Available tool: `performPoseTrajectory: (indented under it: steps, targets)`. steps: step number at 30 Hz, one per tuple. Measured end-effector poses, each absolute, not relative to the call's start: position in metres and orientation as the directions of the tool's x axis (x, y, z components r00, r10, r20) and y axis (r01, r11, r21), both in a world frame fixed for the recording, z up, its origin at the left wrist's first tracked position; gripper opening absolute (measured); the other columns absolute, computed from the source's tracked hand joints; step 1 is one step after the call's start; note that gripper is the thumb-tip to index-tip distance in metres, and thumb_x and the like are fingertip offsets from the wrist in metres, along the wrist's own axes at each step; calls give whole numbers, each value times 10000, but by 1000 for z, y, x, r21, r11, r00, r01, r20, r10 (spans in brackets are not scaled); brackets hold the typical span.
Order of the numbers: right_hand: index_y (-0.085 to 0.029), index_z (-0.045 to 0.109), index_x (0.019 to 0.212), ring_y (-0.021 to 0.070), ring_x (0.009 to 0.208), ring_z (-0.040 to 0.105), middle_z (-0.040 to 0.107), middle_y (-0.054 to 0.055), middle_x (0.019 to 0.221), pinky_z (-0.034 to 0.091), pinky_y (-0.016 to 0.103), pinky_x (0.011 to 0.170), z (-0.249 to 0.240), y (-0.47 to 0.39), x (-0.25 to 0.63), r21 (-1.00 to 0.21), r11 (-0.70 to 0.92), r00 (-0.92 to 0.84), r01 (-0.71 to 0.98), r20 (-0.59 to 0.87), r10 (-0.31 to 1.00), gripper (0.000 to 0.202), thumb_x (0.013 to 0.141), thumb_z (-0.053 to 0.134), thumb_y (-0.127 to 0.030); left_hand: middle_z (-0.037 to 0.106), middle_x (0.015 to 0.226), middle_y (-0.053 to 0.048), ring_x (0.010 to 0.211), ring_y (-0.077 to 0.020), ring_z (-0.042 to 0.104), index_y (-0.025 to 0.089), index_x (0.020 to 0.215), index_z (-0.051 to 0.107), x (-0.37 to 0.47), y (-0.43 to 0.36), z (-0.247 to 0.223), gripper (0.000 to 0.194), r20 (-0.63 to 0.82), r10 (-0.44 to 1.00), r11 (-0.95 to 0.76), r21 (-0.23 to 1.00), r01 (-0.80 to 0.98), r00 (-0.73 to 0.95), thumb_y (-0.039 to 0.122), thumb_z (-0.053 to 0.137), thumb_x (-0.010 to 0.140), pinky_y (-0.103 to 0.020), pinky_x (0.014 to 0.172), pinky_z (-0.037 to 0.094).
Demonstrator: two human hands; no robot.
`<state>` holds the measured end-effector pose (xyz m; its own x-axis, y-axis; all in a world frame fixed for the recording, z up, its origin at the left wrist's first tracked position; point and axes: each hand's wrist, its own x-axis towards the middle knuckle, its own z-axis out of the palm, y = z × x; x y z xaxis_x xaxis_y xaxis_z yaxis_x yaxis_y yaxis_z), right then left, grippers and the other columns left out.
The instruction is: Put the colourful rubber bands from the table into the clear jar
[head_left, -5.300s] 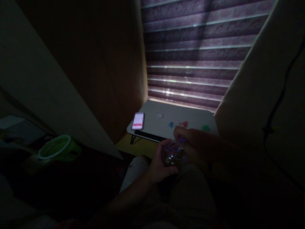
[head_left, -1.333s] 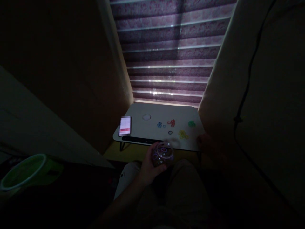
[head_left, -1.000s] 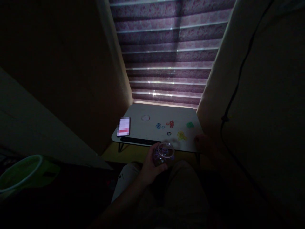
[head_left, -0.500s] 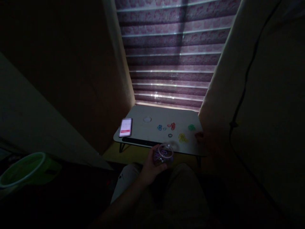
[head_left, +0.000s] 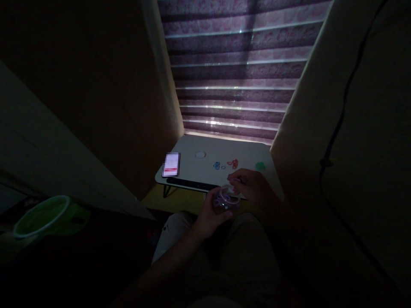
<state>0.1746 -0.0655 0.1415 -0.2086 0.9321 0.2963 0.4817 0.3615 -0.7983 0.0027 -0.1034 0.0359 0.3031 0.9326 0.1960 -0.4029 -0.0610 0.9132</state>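
on my feed the left hand (head_left: 210, 219) is wrapped around the clear jar (head_left: 225, 208), which sits above the lap, just off the near edge of the white table (head_left: 227, 149), with purple loops (head_left: 218, 199) inside. the right hand (head_left: 249, 184) reaches in from between one and two o'clock of the jar, fingertips pinched, as far as i can make out, on a purple loop (head_left: 236, 179) over the mouth. i judge this step wants a firm left hold, the mouth turned up to the light, and a light pinch that lets the loop pass the rim without snagging. around the jar i read a phone (head_left: 171, 164) at ten, a pale round piece (head_left: 201, 155) at eleven, blue loops (head_left: 217, 165) just before twelve, red loops (head_left: 234, 164) just after, and green loops (head_left: 260, 166) between one and two. a green basket (head_left: 77, 214) stands well apart at nine. gloom hampers me most; the right hand also hides part of the table's near right side.
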Motion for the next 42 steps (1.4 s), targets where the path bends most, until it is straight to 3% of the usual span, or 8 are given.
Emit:
performPoseTrajectory:
  steps: [6, 20, 31, 38, 42]
  targets:
    - [-199, 749, 882, 167, 686, 701, 762, 37, 786, 510, 258, 600, 138, -66, 170, -762, 400, -276, 509, 296, 914, 138, 805, 646, -248, 551, 1360, -132, 1235, -322, 562, 235, 1341, 471, 1, -105, 42, 829, 227, 933, -104, 913, -394, 280, 390, 897, 647, -491, 1048, 454]
    - [-209, 705, 842, 148, 691, 673, 731, 5, 754, 484, 256, 632, 151, -69, 172, -751, 471, -319, 463, 354, 879, 96, 836, 639, -278, 536, 1368, -120, 1233, -310, 562, 250, 1345, 467, -1, -108, 42, 838, 259, 925, -126, 899, -419, 277, 386, 902, 643, -450, 1027, 472]
    - [-212, 715, 813, 135, 681, 651, 727, 4, 760, 479, 260, 634, 162, -76, 168, -735, 471, -362, 488, 320, 875, 129, 849, 616, -287, 530, 1378, -120, 1256, -326, 541, 256, 1371, 457, -3, -109, 41, 852, 278, 921, -145, 894, -424, 272, 384, 897, 652, -471, 1058, 440]
    - [-232, 722, 744, 164, 820, 639, 699, 19, 831, 491, 314, 771, 159, -73, 170, -669, 574, -378, 472, 435, 817, 122, 829, 644, -274, 523, 1388, -127, 1258, -322, 540, 257, 1385, 443, -3, -109, 43, 868, 274, 921, -139, 895, -423, 277, 406, 891, 657, -473, 1045, 453]
    - [-231, 745, 773, 152, 779, 634, 703, 16, 814, 483, 288, 720, 160, -73, 169, -652, 569, -378, 501, 427, 822, 129, 846, 644, -264, 526, 1375, -126, 1258, -323, 534, 253, 1376, 453, -2, -110, 43, 875, 273, 924, -138, 892, -431, 269, 430, 897, 643, -465, 1042, 451]
